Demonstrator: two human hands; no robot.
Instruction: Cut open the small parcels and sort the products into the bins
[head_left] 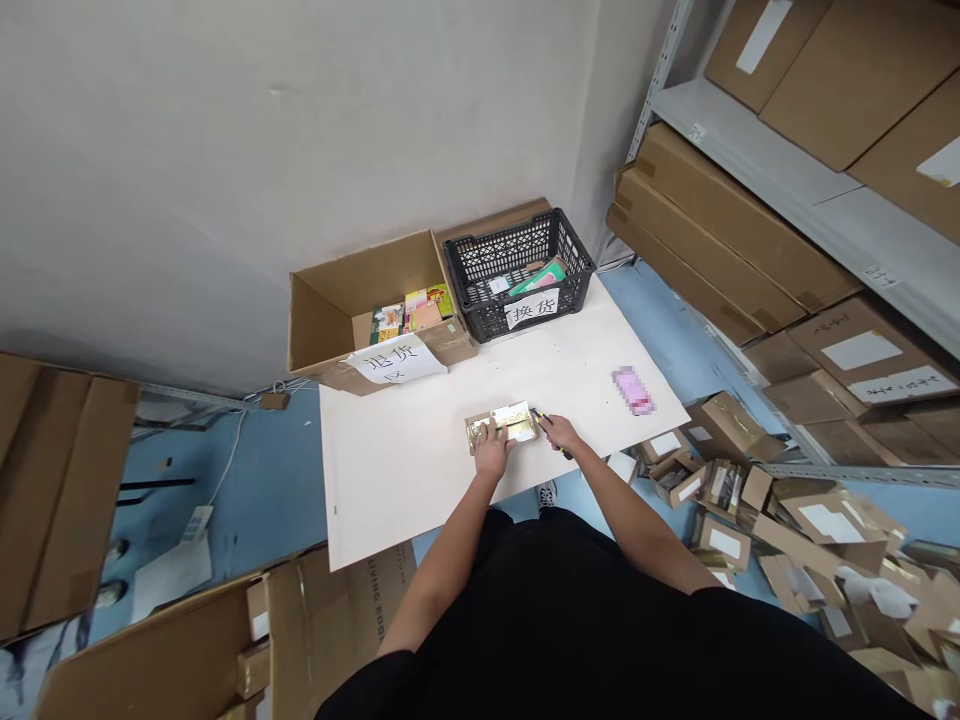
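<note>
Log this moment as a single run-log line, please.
left hand: fingers spread on small box | right hand: holds cutter at box's right end | behind: cardboard carton, black crate on white table

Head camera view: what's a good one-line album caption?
At a white table, the left hand rests on a small box while the right hand holds a cutter by its end.

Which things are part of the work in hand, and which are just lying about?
Work in hand:
- parcel, under left hand
- cutter, in right hand
- table
- perhaps labelled carton, crate

Lying about, apparently:
- pink item, blurred
- floor boxes
- shelf boxes
</note>
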